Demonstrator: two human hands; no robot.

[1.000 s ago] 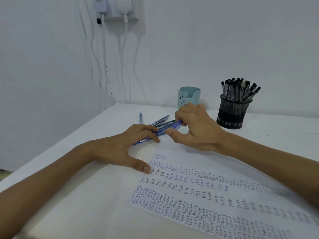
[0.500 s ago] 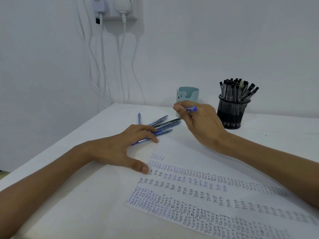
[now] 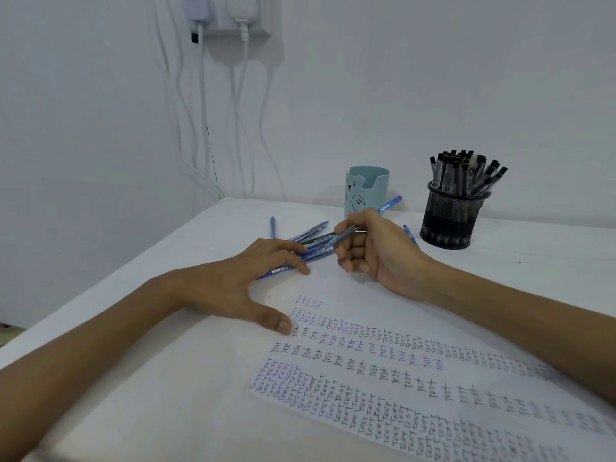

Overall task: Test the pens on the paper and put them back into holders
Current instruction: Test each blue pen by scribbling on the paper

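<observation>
My right hand (image 3: pixel 373 251) is raised just above the table and grips a blue pen (image 3: pixel 388 205) that slants up to the right, its tip towards the pile. Several blue pens (image 3: pixel 308 233) lie loose in a pile on the table, and my left hand (image 3: pixel 246 281) rests flat with its fingers on them and its thumb on the paper (image 3: pixel 416 378). The paper is covered with rows of the handwritten word TEST. Behind the hands stand a pale blue bear holder (image 3: pixel 366 190) and a black mesh holder (image 3: pixel 450 221) full of black pens.
One blue pen (image 3: pixel 272 226) lies apart at the back left of the pile, another (image 3: pixel 410 233) beside the mesh holder. White cables (image 3: pixel 203 128) hang down the wall from a socket strip (image 3: pixel 230 15). The table's left edge (image 3: pixel 100 271) runs diagonally.
My right hand has lifted one blue pen out of the pile and turned it in its fingers, coming back a little towards me. The left hand has stayed on the pile.
</observation>
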